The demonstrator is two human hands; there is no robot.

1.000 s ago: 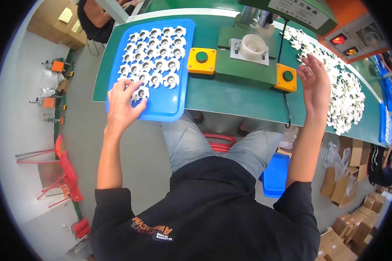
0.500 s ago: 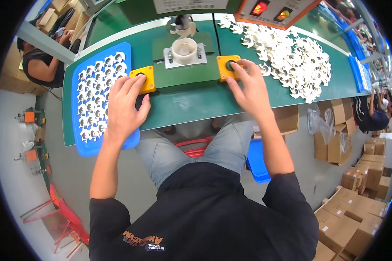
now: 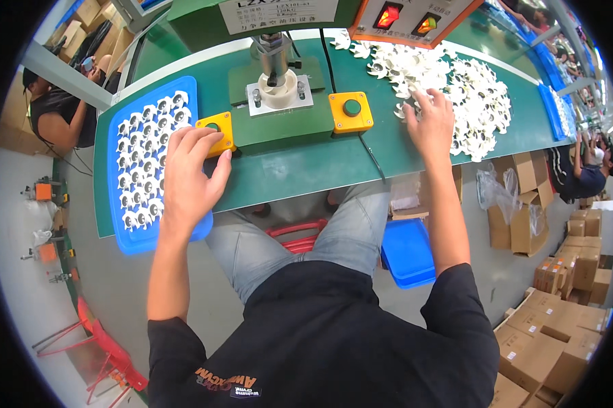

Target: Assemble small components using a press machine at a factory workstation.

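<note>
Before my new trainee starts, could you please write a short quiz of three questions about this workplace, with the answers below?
1. Multiple choice: To which is the person's right hand nearest?
A. the orange control panel
B. the loose heap of curved white parts
C. the round white cup

2. True or false: The green metal press has square yellow boxes with green buttons on its left and right sides.

3. Fill in: White parts with dark round centres stand in rows on the blue ____.

Key:
1. B
2. True
3. Tray
</note>
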